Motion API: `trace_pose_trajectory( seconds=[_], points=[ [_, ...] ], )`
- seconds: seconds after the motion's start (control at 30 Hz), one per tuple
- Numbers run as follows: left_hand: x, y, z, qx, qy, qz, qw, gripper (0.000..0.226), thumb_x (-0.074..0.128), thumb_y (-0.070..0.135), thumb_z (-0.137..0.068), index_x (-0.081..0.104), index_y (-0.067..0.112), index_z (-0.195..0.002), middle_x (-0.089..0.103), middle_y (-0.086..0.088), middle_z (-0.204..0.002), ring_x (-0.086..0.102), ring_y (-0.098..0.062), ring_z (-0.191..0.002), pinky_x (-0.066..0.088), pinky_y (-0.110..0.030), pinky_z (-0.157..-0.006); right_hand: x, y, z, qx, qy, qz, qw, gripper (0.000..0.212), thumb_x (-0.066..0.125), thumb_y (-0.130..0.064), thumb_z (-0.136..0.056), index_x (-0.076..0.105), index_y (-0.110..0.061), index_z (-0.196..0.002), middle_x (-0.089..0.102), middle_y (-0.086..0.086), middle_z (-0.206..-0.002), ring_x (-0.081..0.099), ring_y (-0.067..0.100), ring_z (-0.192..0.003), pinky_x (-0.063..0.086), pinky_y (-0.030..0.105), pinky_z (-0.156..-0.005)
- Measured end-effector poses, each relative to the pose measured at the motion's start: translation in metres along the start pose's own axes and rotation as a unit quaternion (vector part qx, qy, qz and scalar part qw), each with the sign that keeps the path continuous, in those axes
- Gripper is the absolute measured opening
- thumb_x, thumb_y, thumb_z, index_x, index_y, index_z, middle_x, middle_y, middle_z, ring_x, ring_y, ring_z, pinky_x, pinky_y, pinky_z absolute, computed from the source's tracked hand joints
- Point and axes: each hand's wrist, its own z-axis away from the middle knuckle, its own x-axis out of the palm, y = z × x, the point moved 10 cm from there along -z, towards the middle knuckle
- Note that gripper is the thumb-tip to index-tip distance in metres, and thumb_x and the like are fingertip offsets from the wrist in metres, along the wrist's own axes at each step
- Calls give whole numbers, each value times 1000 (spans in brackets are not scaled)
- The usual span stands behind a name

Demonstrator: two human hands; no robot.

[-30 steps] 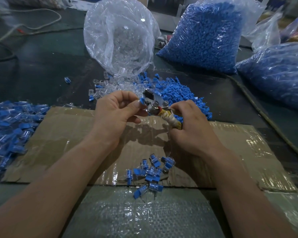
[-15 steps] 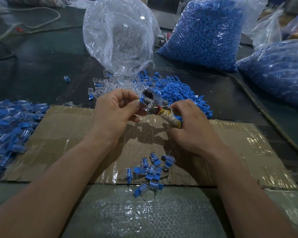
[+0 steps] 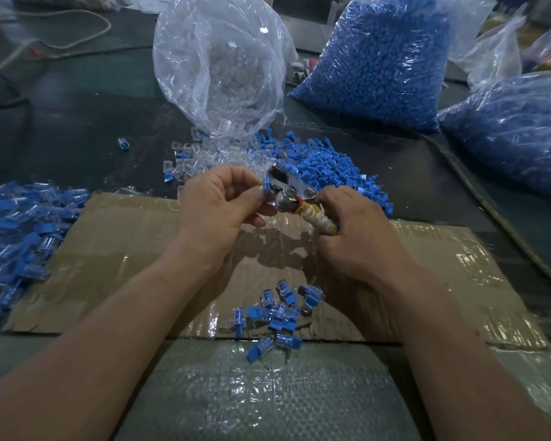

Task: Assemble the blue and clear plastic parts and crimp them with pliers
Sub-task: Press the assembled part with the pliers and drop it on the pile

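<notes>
Head cam: left grip (image 3: 223, 205), a bare hand, is closed in a pinch. Thumb and forefinger hold one small blue part (image 3: 267, 187) right at the nose of the pliers (image 3: 285, 185), and the other fingers are curled under. I can't tell if a clear piece is on it, too small.

The right grip (image 3: 360, 240) is wrapped round the pliers' handle, which is bound in yellowish-white tape, with the fingers curled. Pliers point up and left, metal head touching the blue part. I can't tell whether the jaws are closed on it.

Both hands are held above the cardboard sheet (image 3: 109, 249), which lies flat on the dark counter (image 3: 61, 128) and is glossy with clear tape. At the cardboard's near edge, between the forearms, I see a small cluster of assembled pieces (image 3: 280, 310), blue with clear shells. A couple of them sit on the woven plastic sheet (image 3: 268, 396) in front.

Beyond the hands:
- a pile of loose blue parts (image 3: 328, 167)
- loose clear parts (image 3: 201, 154) just left of it, touching it, at the mouth of a clear bag (image 3: 217, 58) lying on its side
- behind and to the right, a full bag of blue parts (image 3: 379, 58)
- a second blue bag (image 3: 516, 128) at the right edge
- far left, a big heap of finished pieces (image 3: 13, 224)

A dark cable (image 3: 490, 205) runs along the counter right of the cardboard.
</notes>
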Motion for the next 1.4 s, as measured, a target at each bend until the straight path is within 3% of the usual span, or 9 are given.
trace_pose_trajectory(
  seconds=[0.17,0.57,0.7,0.83,1.0,1.17,1.4],
  points=[
    [-1,6,2,31,13,-27,999,19,58,-7,-82,58,12,-76,67,3,-61,65,-7,-55,50,-15,-50,-3,-5,1,-3,11,-16,1000,20,61,-14,-77,45,-23,-85,39,-16,-74,36,-2,-69,25,12,-61],
    [-2,10,5,43,23,-48,998,21,58,-7,-83,58,12,-75,64,-2,-66,63,-6,-53,50,-16,-51,-5,-5,2,10,26,-35,999,15,61,-8,-73,52,-18,-81,47,-11,-71,45,10,-69,35,20,-61],
    [-2,10,5,41,25,-56,997,21,58,-6,-83,57,13,-75,64,-4,-68,63,-6,-54,50,-15,-51,-7,-5,3,16,35,-44,998,12,60,-8,-72,58,-10,-84,56,-1,-75,50,16,-72,42,29,-65],
    [-3,8,5,39,28,-60,997,22,58,-7,-83,57,14,-75,64,-4,-69,63,-6,-54,50,-15,-51,-6,-5,2,19,32,-44,998,11,61,-8,-73,58,-12,-83,52,-6,-71,48,13,-70,39,23,-62],
    [-4,9,5,44,30,-65,996,21,59,-5,-83,57,15,-75,64,-4,-69,63,-7,-54,51,-16,-51,-6,-4,3,24,39,-41,998,10,61,-9,-74,59,-12,-84,55,-3,-73,51,14,-71,42,29,-64],
    [-5,8,4,39,38,-64,996,20,60,-4,-82,57,14,-75,64,-3,-67,63,-7,-53,50,-16,-51,-4,-3,2,19,46,-26,998,11,61,-10,-74,56,-14,-83,50,-8,-71,46,10,-68,35,20,-59],
    [-9,-1,2,-15,40,-23,999,16,60,-5,-82,59,11,-78,66,0,-60,64,-10,-52,50,-17,-48,-7,11,-1,41,92,-61,993,22,66,-15,-77,56,-14,-97,53,-1,-94,49,16,-92,39,27,-76]
  ],
)
